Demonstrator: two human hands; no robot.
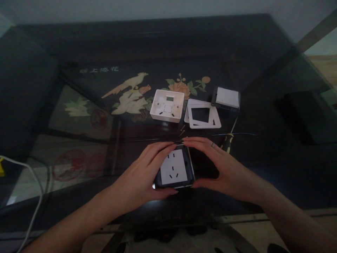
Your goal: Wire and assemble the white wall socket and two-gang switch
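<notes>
A wall socket (173, 167) with a white slotted face and dark surround lies near the table's front edge, between both hands. My left hand (150, 170) grips its left side, fingers over the far edge and thumb at the near edge. On the right side, my right hand (217, 167), with a ring on one finger, holds the far and near corners between fingers and thumb. Beyond them sit a white open back box (167, 106), overlapping white frames (191, 123) and another dark module with a white face (228, 97). Small screws (182, 130) lie between box and hands.
A screwdriver with a yellow and black handle (227, 142) lies just beyond my right hand. The glossy dark table (158, 42) has a bird and flower picture. A white cable (39, 196) runs down the left side.
</notes>
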